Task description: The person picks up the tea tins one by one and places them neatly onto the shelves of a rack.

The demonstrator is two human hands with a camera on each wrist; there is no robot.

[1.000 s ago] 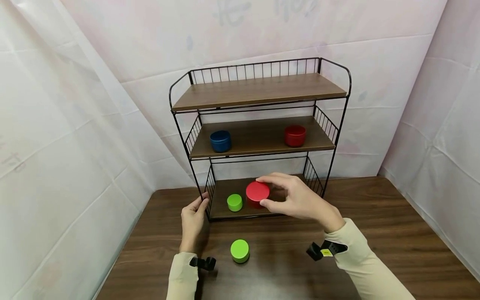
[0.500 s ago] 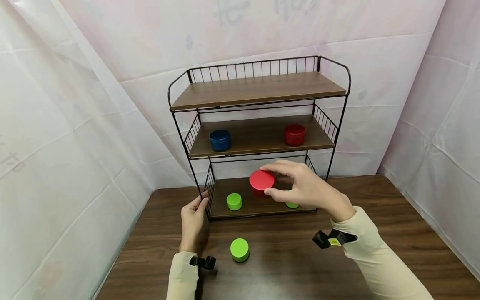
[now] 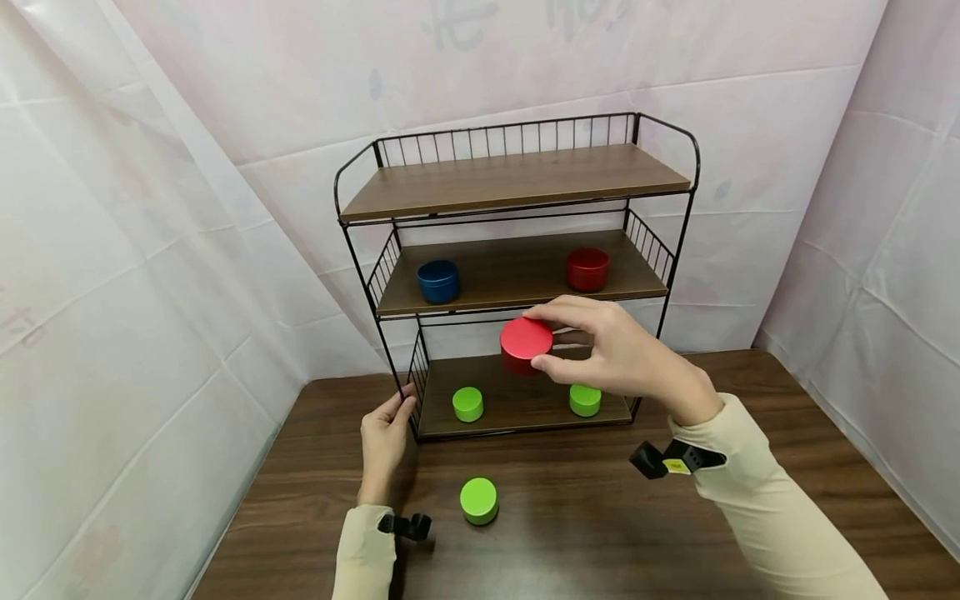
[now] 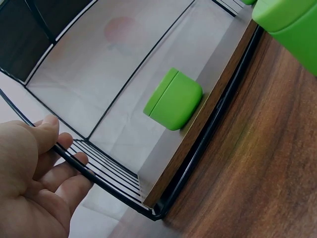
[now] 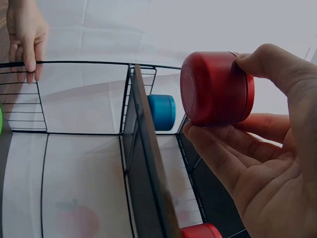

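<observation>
My right hand (image 3: 611, 350) pinches a round red tin (image 3: 526, 343) between thumb and fingers, held up in front of the rack below the middle shelf's edge. In the right wrist view the red tin (image 5: 216, 88) is tilted on its side as seen there. My left hand (image 3: 385, 442) grips the black wire post at the rack's lower left; in the left wrist view the left hand (image 4: 44, 183) has thumb and fingers around that wire. On the bottom shelf (image 3: 525, 417) sit a green tin (image 3: 468, 405) at left and another green tin (image 3: 585, 400) at right.
The middle shelf (image 3: 510, 279) bears a blue tin (image 3: 438, 282) at left and a second red tin (image 3: 587, 270) at right. Above is the top shelf (image 3: 517, 179). A third green tin (image 3: 479, 501) stands on the wooden table (image 3: 570, 533) before the rack. White cloth (image 3: 187, 208) hangs behind.
My right hand has raised the red tin from low at the bottom shelf, moving slightly right, which uncovers the right green tin. My left hand stays on the rack's post.
</observation>
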